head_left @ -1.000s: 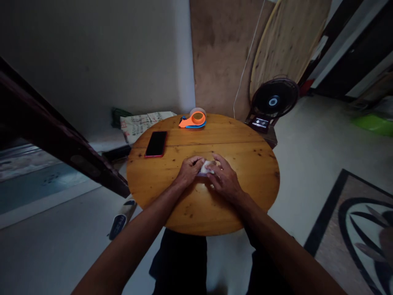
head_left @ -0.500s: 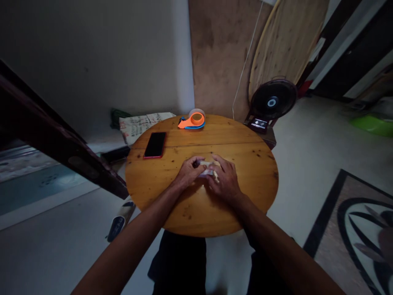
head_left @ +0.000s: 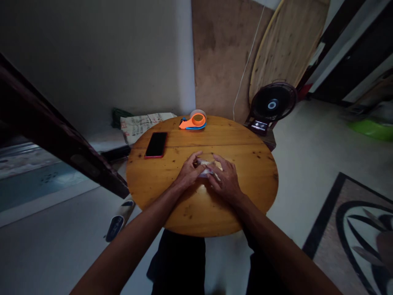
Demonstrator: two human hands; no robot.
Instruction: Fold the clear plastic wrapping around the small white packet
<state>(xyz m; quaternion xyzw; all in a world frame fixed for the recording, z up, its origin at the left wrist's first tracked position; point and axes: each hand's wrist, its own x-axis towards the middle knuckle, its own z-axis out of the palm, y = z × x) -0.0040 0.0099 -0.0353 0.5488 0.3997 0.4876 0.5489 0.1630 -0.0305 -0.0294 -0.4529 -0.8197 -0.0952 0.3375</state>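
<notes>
Both my hands meet at the middle of a round wooden table (head_left: 245,192). My left hand (head_left: 188,174) and my right hand (head_left: 225,180) have their fingers curled round a small pale object (head_left: 206,168), perhaps a little packet, held low over the tabletop. Most of the object is hidden by my fingers. A black phone with a red edge (head_left: 156,144) lies to the far left of my hands. An orange and blue tape dispenser (head_left: 194,120) sits at the table's far edge.
A black floor fan (head_left: 272,104) stands behind the table on the right, with wooden boards (head_left: 285,45) leaning on the wall. A printed sack (head_left: 139,125) lies behind the table on the left. A dark slanted beam (head_left: 58,135) crosses the left side. A patterned rug (head_left: 359,221) covers the floor at right.
My fingers have shifted slightly on the pale object, and my left thumb has lifted a little. The hands stay in the same spot.
</notes>
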